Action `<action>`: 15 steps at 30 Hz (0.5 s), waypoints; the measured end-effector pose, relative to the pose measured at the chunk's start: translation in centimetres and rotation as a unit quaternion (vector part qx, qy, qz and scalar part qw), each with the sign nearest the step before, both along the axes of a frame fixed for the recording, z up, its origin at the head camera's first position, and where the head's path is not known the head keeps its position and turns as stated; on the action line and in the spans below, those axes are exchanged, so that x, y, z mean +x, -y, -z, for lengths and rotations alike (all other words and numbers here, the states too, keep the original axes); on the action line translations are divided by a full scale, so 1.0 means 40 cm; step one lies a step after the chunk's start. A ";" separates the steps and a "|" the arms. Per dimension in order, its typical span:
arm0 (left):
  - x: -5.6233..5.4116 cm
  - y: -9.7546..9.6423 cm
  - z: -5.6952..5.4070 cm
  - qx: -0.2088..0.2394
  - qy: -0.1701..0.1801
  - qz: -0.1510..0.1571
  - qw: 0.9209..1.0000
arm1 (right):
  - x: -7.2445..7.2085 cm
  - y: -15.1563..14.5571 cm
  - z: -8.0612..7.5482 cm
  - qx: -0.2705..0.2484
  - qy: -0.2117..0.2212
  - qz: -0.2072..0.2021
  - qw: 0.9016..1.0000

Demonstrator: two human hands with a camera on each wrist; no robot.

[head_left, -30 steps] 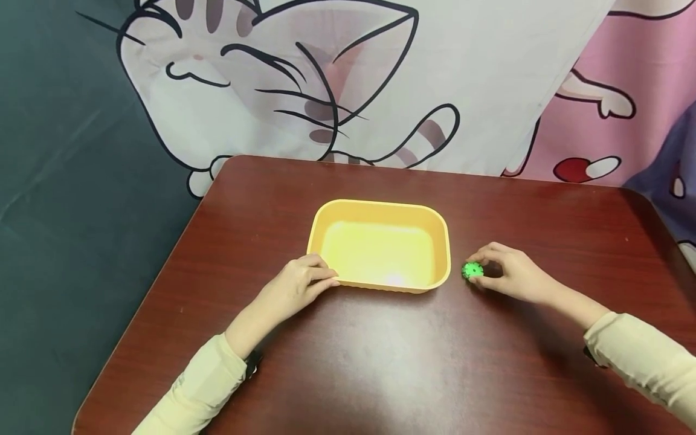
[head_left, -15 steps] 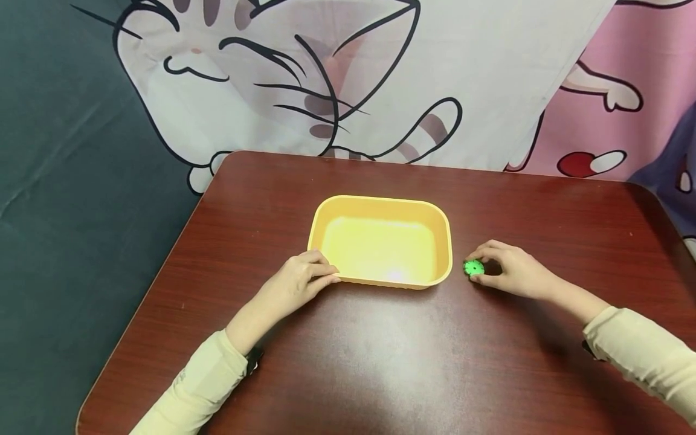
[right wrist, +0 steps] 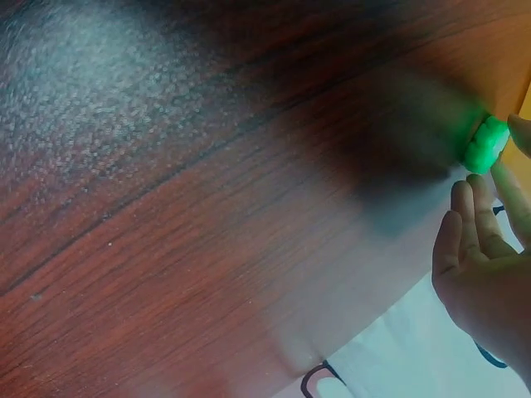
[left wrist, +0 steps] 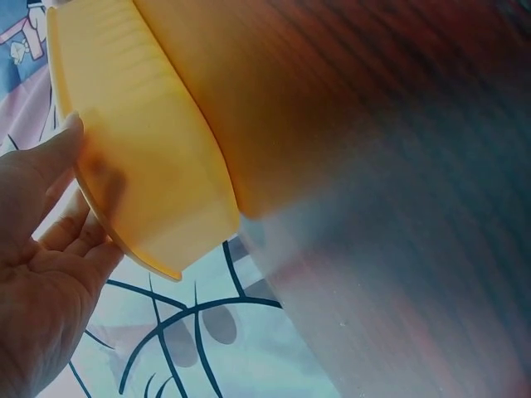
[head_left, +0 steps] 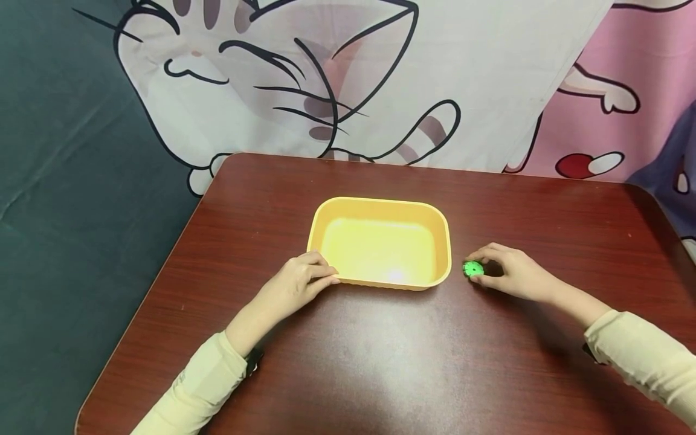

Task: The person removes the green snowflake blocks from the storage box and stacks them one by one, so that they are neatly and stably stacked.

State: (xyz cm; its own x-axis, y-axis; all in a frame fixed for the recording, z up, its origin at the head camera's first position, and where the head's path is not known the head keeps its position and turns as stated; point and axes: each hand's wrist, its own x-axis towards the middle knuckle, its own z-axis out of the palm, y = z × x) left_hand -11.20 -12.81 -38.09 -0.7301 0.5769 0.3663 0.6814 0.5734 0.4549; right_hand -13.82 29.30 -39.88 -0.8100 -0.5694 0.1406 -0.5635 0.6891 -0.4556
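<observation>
A yellow plastic basin (head_left: 380, 248) sits on the table, its inside bare. My left hand (head_left: 296, 281) grips its near left corner; in the left wrist view the thumb (left wrist: 65, 141) lies on the rim, with the other fingers partly hidden behind the wall. To the right of the basin, my right hand (head_left: 513, 272) pinches a small green notched disc (head_left: 473, 269) with a dark hole in its middle. In the right wrist view the green disc (right wrist: 485, 145) shows a lobed edge close to the tabletop; whether it touches the wood I cannot tell.
The dark red wooden table (head_left: 391, 362) has rounded corners and glossy reflections. Behind it hangs a cloth backdrop (head_left: 489, 72) with a cartoon cat. A plain dark green cloth (head_left: 65, 254) hangs at the left.
The camera view shifts slightly. Both hands, the basin and the green disc keep the same places and the same grips.
</observation>
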 end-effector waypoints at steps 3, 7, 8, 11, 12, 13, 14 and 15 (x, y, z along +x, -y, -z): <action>-0.001 -0.002 0.001 -0.001 -0.001 0.003 1.000 | 0.007 -0.002 0.002 0.003 0.005 0.009 1.000; 0.000 -0.003 0.002 -0.002 -0.002 0.004 1.000 | 0.009 -0.002 0.006 0.007 0.006 0.011 1.000; 0.000 -0.003 0.001 -0.003 0.001 0.003 1.000 | 0.008 -0.002 0.007 0.006 0.006 0.011 1.000; 0.004 -0.002 0.001 -0.011 0.012 -0.003 1.000 | 0.010 -0.001 0.005 0.001 0.010 0.023 1.000; 0.006 -0.001 0.002 -0.014 0.017 -0.005 1.000 | 0.012 -0.001 0.003 -0.001 0.015 0.032 0.999; 0.008 0.001 0.004 -0.017 0.021 -0.007 1.000 | 0.015 0.000 0.000 -0.007 0.024 0.044 0.999; 0.010 0.002 0.006 -0.020 0.023 -0.009 0.999 | 0.018 0.002 -0.003 -0.011 0.032 0.056 0.998; 0.012 0.004 0.009 -0.025 0.024 -0.013 0.999 | 0.021 0.004 -0.007 -0.016 0.043 0.070 0.997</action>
